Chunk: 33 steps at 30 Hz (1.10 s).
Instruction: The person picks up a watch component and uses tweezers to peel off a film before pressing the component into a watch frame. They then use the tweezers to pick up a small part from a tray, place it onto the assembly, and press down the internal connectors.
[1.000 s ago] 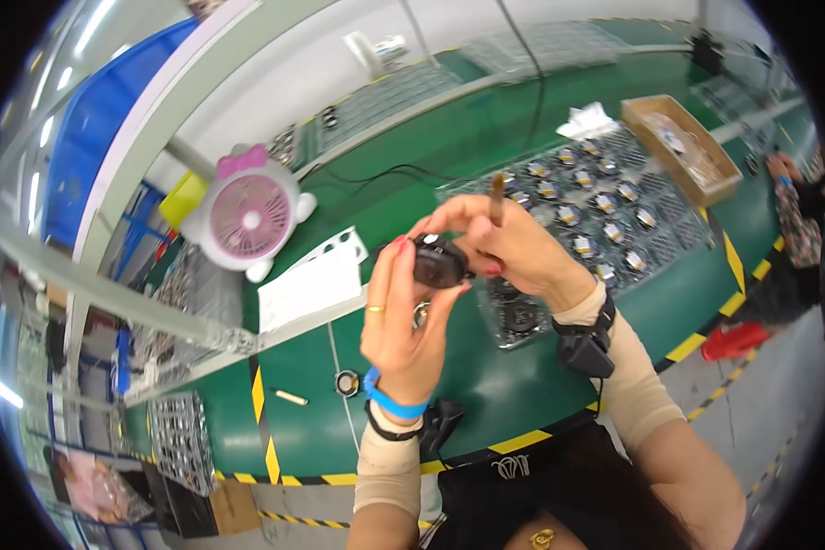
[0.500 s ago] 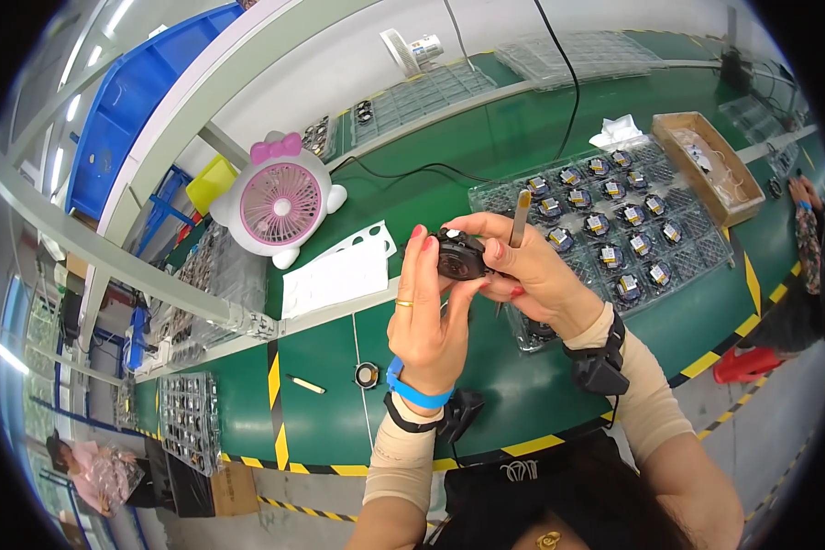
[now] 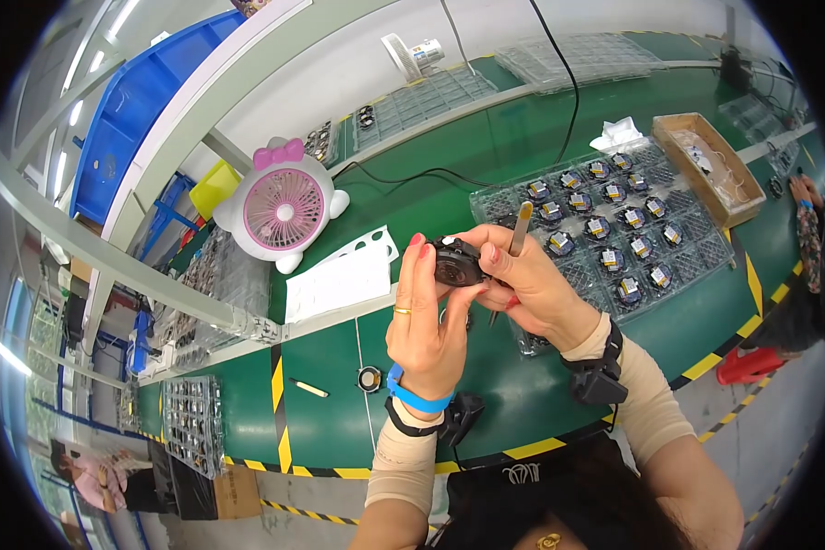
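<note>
A small round black part (image 3: 456, 263) with a lens-like face is raised in front of me above the green bench (image 3: 431, 192). My left hand (image 3: 428, 323) grips it from the left, fingers upright. My right hand (image 3: 528, 286) holds it from the right and also pinches a thin stick-like tool (image 3: 520, 220) that points upward. A clear tray (image 3: 614, 229) of several similar round black parts lies just behind my right hand.
A pink and white desk fan (image 3: 282, 206) stands at the back left beside a white sheet (image 3: 339, 280). A cardboard box (image 3: 706, 165) sits at the right. A small ring part (image 3: 369, 379) and a short stick (image 3: 309, 389) lie near the striped front edge. Another person's hand (image 3: 805, 194) shows at far right.
Both hands with the black part have stayed together, shifting slightly as the head view moved; the tool now points more upright.
</note>
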Tool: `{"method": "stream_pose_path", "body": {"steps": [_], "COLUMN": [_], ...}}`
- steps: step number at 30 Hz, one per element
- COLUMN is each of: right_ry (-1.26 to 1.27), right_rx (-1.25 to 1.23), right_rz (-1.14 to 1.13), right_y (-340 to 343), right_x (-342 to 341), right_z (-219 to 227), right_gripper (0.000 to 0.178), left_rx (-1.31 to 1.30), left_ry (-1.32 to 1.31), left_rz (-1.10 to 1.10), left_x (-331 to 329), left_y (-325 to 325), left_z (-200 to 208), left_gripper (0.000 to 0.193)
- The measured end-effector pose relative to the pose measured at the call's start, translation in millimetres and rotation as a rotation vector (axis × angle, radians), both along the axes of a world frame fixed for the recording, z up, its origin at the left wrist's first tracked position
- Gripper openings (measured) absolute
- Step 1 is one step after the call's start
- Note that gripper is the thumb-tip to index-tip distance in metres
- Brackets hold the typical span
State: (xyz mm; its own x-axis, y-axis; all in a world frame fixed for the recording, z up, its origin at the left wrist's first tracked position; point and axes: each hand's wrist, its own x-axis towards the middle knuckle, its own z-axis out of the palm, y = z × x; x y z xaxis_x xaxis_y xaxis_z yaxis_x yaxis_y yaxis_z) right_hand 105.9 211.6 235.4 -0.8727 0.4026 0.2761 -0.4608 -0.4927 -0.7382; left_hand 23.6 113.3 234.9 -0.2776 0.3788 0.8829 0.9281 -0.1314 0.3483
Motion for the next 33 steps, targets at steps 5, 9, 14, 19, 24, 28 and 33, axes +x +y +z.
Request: {"method": "stream_pose_path", "body": {"steps": [5,9,14,19,24,28,33], "right_ry": [0.03,0.049,0.071,0.047,0.086,0.062,0.083], "right_rx": [-0.028,-0.032,-0.005,0.077,0.107,0.016,-0.201], "right_rz": [0.013,0.008,0.013,-0.028,-0.02,0.063,0.25], "right_y": [3,4,2,1,2,1,3], "right_x": [1,2,6,9,9,9,8], "right_z": [-4,-4,0,3,6,2,-7], "right_gripper": [0.035,0.033,0.031,0.036,0.036,0.043,0.046], "left_rx": [0.007,0.02,0.008,-0.038,-0.02,0.03,0.034], "left_ry": [-0.026,-0.037,-0.048,-0.094,-0.043,0.084,0.141], "left_rz": [-0.027,-0.034,-0.039,-0.113,-0.104,0.006,0.084], "left_x": [3,4,6,7,7,9,11], "left_y": [1,1,-1,-5,-4,0,2], "left_z": [2,2,2,6,8,5,3], "left_gripper": [0.052,0.053,0.053,0.056,0.055,0.053,0.051]}}
